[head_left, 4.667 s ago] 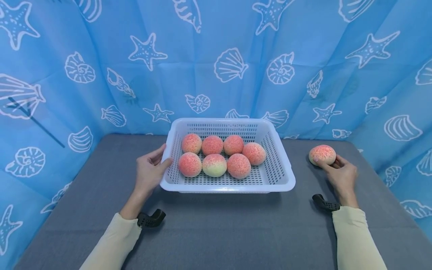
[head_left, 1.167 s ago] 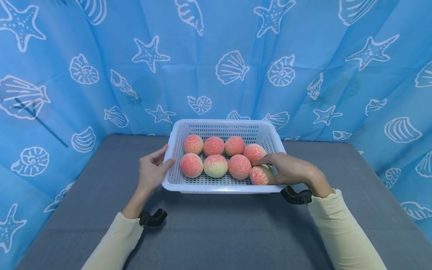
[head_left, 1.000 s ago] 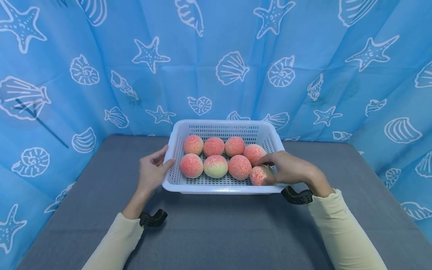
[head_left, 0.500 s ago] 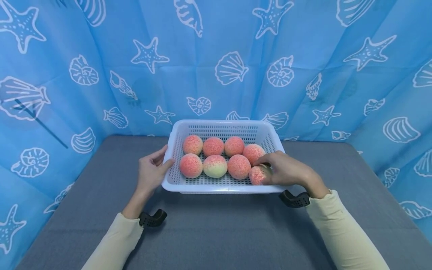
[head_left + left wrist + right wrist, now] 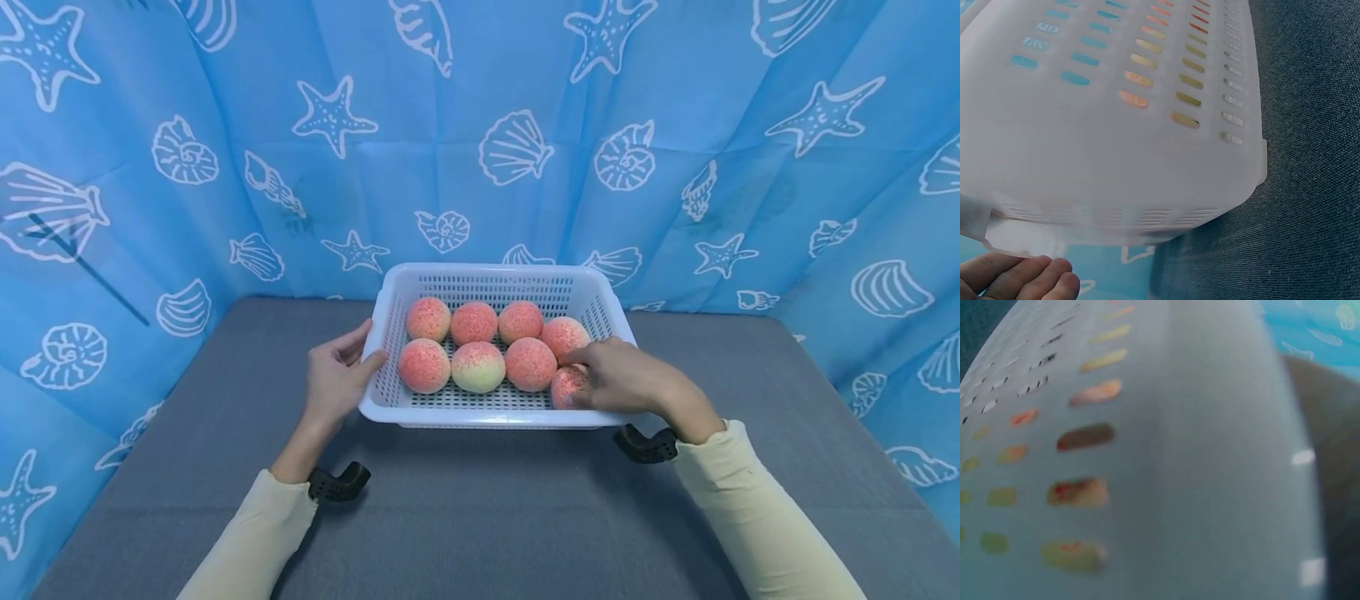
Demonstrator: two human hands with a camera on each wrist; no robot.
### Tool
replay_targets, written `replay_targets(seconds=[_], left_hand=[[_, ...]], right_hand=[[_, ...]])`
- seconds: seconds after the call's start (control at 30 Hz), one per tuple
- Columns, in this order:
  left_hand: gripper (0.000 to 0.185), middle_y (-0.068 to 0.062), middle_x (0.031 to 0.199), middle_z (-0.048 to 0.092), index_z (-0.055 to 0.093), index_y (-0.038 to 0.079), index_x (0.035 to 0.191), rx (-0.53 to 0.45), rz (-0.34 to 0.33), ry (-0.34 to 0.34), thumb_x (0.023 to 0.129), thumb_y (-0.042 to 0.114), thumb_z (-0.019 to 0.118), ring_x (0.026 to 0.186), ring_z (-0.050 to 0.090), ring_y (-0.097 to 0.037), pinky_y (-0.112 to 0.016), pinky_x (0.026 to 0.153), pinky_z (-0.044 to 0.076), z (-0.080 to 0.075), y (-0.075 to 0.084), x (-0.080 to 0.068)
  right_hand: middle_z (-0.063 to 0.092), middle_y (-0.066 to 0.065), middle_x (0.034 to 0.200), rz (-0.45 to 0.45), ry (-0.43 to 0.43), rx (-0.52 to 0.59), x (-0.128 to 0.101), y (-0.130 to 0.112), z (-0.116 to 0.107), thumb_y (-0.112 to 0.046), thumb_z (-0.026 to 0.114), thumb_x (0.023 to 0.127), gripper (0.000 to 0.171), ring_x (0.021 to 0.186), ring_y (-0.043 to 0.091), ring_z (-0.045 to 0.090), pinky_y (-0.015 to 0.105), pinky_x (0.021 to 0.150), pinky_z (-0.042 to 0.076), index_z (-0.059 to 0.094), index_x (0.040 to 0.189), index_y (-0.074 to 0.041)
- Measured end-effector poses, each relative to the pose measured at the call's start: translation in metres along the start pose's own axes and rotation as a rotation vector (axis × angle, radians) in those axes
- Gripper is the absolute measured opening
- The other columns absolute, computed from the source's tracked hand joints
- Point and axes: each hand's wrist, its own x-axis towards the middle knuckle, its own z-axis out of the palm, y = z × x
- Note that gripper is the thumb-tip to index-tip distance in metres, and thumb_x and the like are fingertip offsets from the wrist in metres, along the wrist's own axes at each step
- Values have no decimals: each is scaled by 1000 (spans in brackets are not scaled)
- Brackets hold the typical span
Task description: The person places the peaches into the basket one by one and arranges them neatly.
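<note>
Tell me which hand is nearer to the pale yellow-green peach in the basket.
Left, by a small margin. The left hand rests on the basket's left rim, one peach away from the pale peach. The right hand grips the front right peach, also one peach away.

cream long sleeves (image 5: 757, 517) — black wrist mounts (image 5: 339, 484)
</note>
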Motion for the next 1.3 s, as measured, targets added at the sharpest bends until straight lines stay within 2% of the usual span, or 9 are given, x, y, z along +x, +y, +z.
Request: replay_targets(seconds=[0.13, 0.4, 0.53, 0.63, 0.7, 0.83, 1.07, 1.3], left_hand=[[53, -26, 137, 59, 52, -7, 141, 7, -3, 0, 92, -4, 71, 122, 61, -38, -30, 88, 55, 1, 1, 1], [52, -26, 136, 59, 53, -6, 141, 19, -2, -1, 92, -4, 71, 121, 62, -38, -31, 88, 56, 1, 1, 0], [52, -26, 135, 60, 53, -7, 140, 18, 3, -2, 91, -4, 71, 120, 62, -38, -32, 88, 56, 2, 0, -1], [52, -26, 135, 60, 53, -7, 140, 15, 1, -3, 91, -4, 71, 120, 62, -38, -32, 88, 56, 3, -1, -1], [52, -26, 135, 60, 53, -7, 140, 10, 0, -5, 91, -4, 71, 120, 62, -38, -32, 88, 56, 3, -1, -1], [52, -26, 136, 60, 53, -6, 140, 7, 3, -5, 92, -3, 71, 121, 62, -38, -32, 88, 56, 3, -1, -1], [51, -26, 135, 60, 53, -6, 140, 8, 3, -3, 92, -4, 70, 119, 63, -38, -31, 86, 56, 1, 0, -1], [52, -26, 135, 60, 53, -6, 140, 7, 0, 2, 92, -3, 71, 119, 63, -38, -31, 86, 57, 1, 0, -1]], right_hand=[[62, -4, 80, -1, 0, -16, 2, -1, 1, -29, 82, 83, 48, 67, 14, 52, 31, 63, 45, 71, 124, -5], [69, 0, 90, 4, 29, 5, 3, -1, 4, -24, 85, 81, 43, 68, 13, 54, 30, 62, 47, 73, 117, -4], [72, 4, 97, -2, 61, 35, -2, -1, 5, -25, 86, 81, 46, 74, 14, 58, 32, 67, 51, 73, 119, -3], [73, 4, 106, -9, 101, 60, -7, 0, 6, -24, 86, 81, 46, 86, 16, 63, 38, 77, 54, 73, 120, -3], [73, 4, 105, -17, 125, 70, -11, 1, 6, -21, 86, 81, 41, 89, 18, 64, 41, 80, 55, 74, 116, -3], [73, 5, 103, -34, 149, 66, -13, 1, 5, -15, 85, 81, 37, 87, 20, 63, 40, 76, 54, 75, 113, -2], [72, 6, 97, 52, 154, 105, -8, -1, 6, -8, 86, 75, 42, 76, 20, 60, 30, 62, 47, 76, 115, -1], [73, 5, 96, 87, 201, 62, -6, -3, 11, -21, 93, 72, 46, 82, 21, 62, 36, 70, 52, 77, 111, -2]])
